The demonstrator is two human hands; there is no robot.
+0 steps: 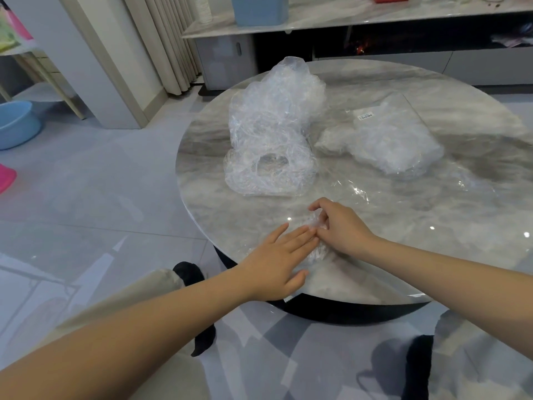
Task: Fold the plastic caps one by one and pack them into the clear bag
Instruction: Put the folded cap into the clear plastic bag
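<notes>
Two bare forearms reach in from the near side. Left hand [284, 255] lies flat w/ fingers straight, pressing a crumpled clear plastic cap [315, 243] onto the round grey marble-look table [432, 255], near its front edge, likely to hold it still for the fold. Right hand [339, 226], fingers curled, pinches the cap's gathered rim just beside the left fingertips; the film is see-through, so its exact outline is hard to tell.

Toward the table's left edge sits a tall heap of unfolded clear plastic caps [274, 131], within reach. Toward the far right edge lies the flat clear bag w/ a white label [395, 140], approx. part-filled, its mouth hard to make out.

Room: glossy pale tiled floor [101, 183], light-blue plastic basin [17, 125] at far left, beige curtains [170, 39], long grey low cabinet [375, 13] behind the table.
</notes>
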